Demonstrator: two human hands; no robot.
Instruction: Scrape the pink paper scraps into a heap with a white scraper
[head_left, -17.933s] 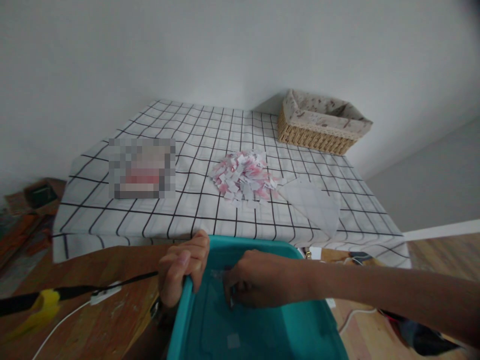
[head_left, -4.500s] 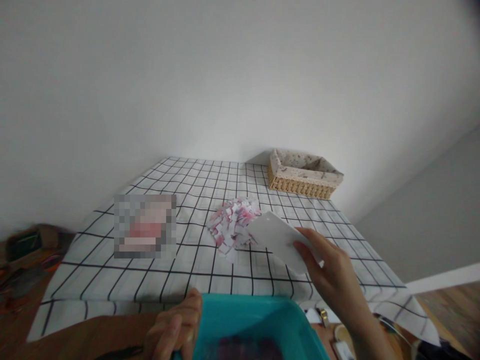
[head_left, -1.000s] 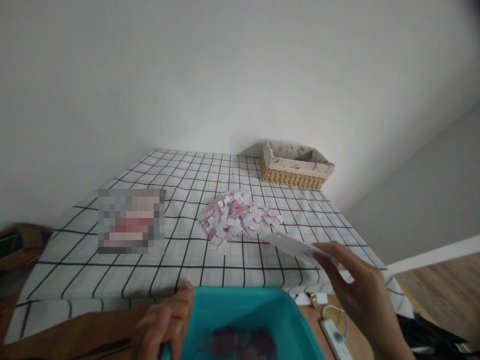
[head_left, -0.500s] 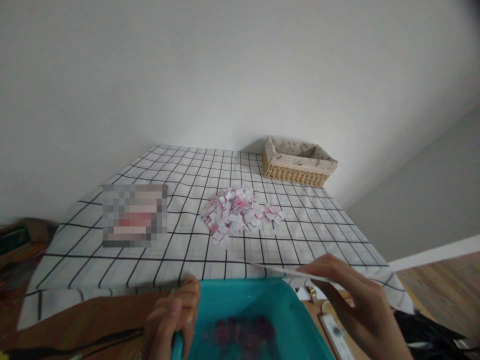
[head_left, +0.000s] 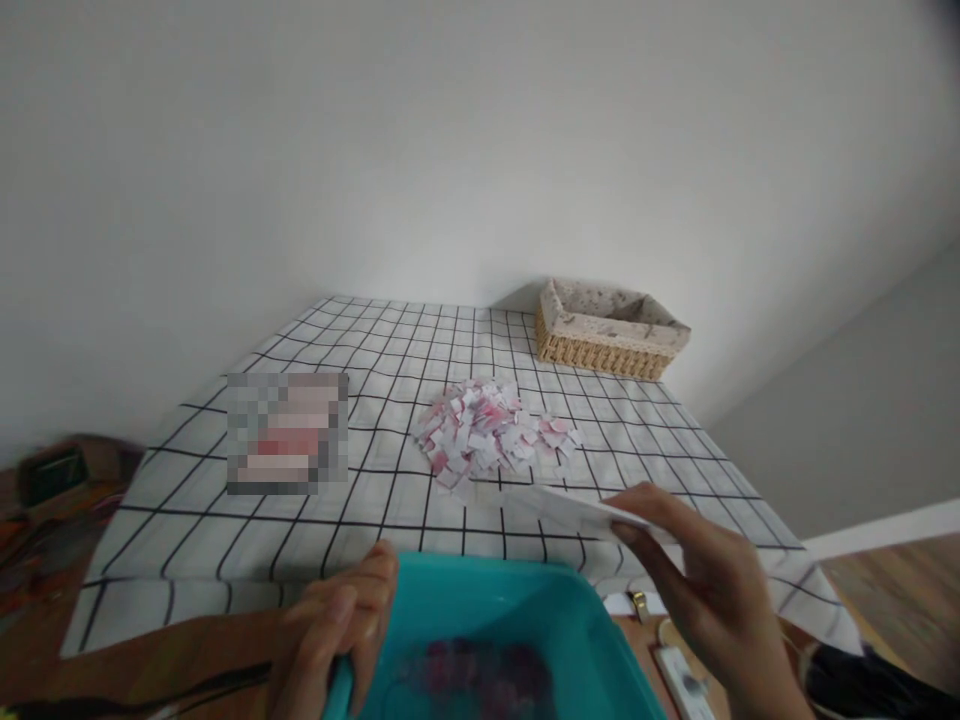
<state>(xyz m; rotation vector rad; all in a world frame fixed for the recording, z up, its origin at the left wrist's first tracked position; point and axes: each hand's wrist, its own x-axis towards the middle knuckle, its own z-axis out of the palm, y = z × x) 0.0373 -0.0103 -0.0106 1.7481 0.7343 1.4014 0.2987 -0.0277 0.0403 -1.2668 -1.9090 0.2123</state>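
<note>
My left hand (head_left: pixel 337 620) is closed over the left rim of a teal plastic bin (head_left: pixel 420 590), below the table's front edge. Dark reddish-purple contents (head_left: pixel 487 675) lie blurred at the bottom of the bin. My right hand (head_left: pixel 697 580) pinches a thin white sheet (head_left: pixel 570 508), like paper or card, between thumb and fingers. The sheet is held nearly flat over the tablecloth's front edge, pointing left. Just beyond it lies a heap of small torn white and pink paper pieces (head_left: pixel 480 425).
A black-and-white checked cloth (head_left: pixel 390 350) covers the table. A lined wicker basket (head_left: pixel 607 345) stands at the back right. A pixelated flat item (head_left: pixel 289 435) lies at the left. Below the cloth at right are a white power strip (head_left: pixel 682 680) and a watch-like gold object (head_left: pixel 639 603).
My right hand has raised the sheet slightly and moved it forward, closer to the paper heap. My left hand stays on the bin's rim. The view has shifted a little.
</note>
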